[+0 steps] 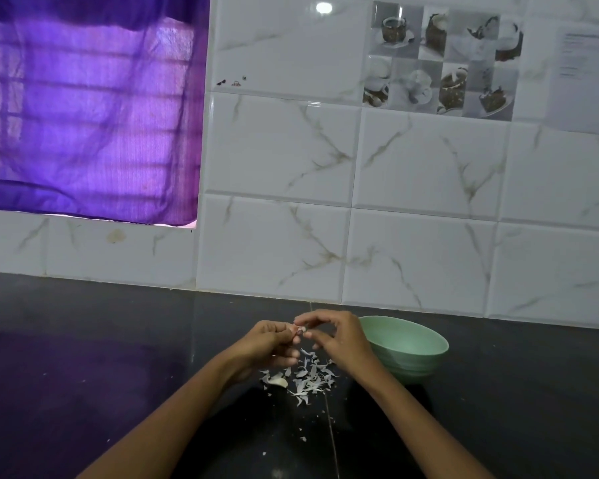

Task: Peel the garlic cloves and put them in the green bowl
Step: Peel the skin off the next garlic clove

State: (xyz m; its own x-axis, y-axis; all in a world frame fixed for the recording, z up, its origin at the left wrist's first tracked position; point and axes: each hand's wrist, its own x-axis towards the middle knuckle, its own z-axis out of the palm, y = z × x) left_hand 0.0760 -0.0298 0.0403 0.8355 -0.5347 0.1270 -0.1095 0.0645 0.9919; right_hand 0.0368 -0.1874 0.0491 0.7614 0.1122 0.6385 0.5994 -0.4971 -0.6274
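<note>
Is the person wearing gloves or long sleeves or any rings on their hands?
No gloves and no sleeves show: both forearms are bare right down to the bottom edge of the picture. The left hand and the right hand are bare too, with no watch or bracelet at the wrists. Something small glints on a left finger; it is too small to tell if it is a ring.

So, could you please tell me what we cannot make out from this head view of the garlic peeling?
- Inside of the green bowl: hidden by its near wall and the right hand.
- Garlic clove: mostly covered by the fingertips of both hands; how far it is peeled is unclear.
- Left hand palm: turned away.
- Paper on the wall: cut off by the right edge, print too small.
</note>
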